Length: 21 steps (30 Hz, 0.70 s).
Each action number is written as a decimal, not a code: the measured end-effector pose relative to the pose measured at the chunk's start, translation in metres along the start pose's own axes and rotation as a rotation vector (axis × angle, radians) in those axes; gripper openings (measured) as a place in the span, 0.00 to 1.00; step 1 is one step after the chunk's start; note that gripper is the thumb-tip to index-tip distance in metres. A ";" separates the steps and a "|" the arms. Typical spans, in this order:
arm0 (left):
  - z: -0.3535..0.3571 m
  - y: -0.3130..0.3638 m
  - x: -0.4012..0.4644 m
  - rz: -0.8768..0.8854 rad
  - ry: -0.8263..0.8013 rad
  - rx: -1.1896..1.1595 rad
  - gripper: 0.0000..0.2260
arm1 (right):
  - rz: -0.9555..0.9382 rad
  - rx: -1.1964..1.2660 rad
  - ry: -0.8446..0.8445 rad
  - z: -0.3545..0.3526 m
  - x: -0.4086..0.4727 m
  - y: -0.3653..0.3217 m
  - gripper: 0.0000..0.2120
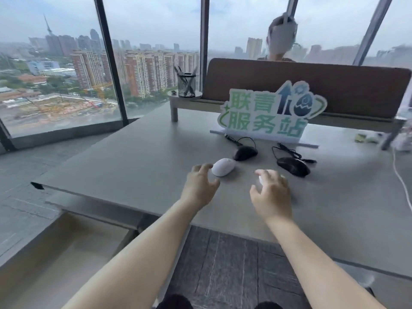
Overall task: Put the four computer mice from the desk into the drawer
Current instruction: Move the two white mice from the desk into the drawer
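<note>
On the grey desk (133,157) lie several mice. A white mouse (223,167) sits just right of my left hand (200,186), whose fingers are spread and curled beside it, not touching it. My right hand (270,192) covers a second white mouse (260,180), of which only a sliver shows under the fingers. Farther back lie two black wired mice, one (244,153) behind the white mouse and one (293,166) to the right, with tangled cords. An open drawer (73,248) shows below the desk's front left edge.
A green and white standing sign (267,112) is behind the mice. A mesh pen holder (186,84) stands on a raised shelf at the back. A brown divider panel (312,85) has a person behind it. A white cable (401,179) runs along the right.
</note>
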<state>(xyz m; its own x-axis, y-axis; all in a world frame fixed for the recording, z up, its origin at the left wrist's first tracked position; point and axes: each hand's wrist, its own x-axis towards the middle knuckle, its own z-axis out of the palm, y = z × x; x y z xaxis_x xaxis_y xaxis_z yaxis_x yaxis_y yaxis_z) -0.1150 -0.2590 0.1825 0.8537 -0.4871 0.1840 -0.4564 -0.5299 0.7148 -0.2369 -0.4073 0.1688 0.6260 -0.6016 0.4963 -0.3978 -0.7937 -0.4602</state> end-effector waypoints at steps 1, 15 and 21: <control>0.011 0.005 0.009 -0.012 -0.027 0.028 0.25 | 0.040 -0.047 -0.038 0.000 0.006 0.012 0.20; 0.067 0.019 0.065 0.013 0.022 0.388 0.16 | 0.127 -0.142 -0.123 0.016 0.021 0.048 0.16; 0.021 -0.002 0.018 -0.044 0.170 0.111 0.17 | 0.001 0.217 -0.103 0.006 0.002 -0.028 0.16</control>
<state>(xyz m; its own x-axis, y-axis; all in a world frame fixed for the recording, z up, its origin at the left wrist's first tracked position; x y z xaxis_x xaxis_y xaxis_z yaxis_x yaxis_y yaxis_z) -0.1037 -0.2816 0.1703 0.8993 -0.3425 0.2720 -0.4343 -0.6264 0.6473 -0.2212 -0.3858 0.1781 0.6954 -0.5811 0.4228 -0.2519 -0.7481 -0.6140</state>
